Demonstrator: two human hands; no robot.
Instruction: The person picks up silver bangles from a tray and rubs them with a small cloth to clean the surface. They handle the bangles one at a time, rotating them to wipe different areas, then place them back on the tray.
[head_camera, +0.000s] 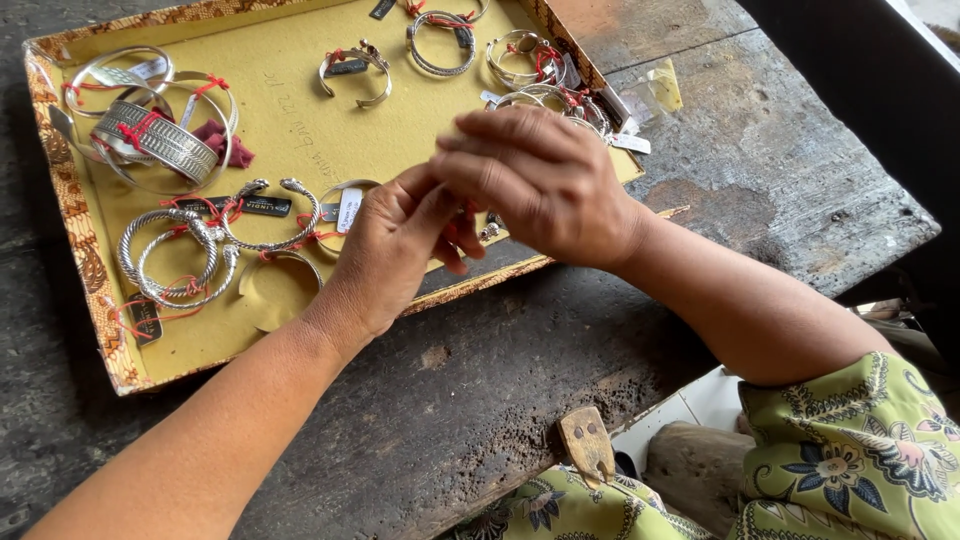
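your left hand (395, 250) and your right hand (535, 180) meet over the near right part of the yellow tray (290, 130), fingers bunched close together. between them you pinch a small silver piece with a red thread (487, 229), which peeks out just below the right palm; most of it is hidden, so its shape cannot be told. the right hand lies over the top, fingers pointing left and curled narrow, and the left hand comes up from below with its fingertips pressed against the right fingers.

the tray has a patterned brown rim and sits on a rough, dark wooden bench (480, 400). on the tray's far left lies a wide ribbed silver cuff (160, 140) among thin bangles, tied with red thread beside a scrap of dark red cloth (222, 140). nearer on the left lie twisted rope-style bangles (180, 260), touching one another. just left of your left hand lies an open twisted cuff (270, 215) with knobbed ends. at the far edge sit a plain open cuff (355, 72) and a round twisted bangle (440, 42), well apart from your hands. more tagged bangles (550, 100) crowd just behind the right hand.

a small wooden peg (587, 443) juts from the near edge of the bench, close to your green floral sleeve (860, 440).
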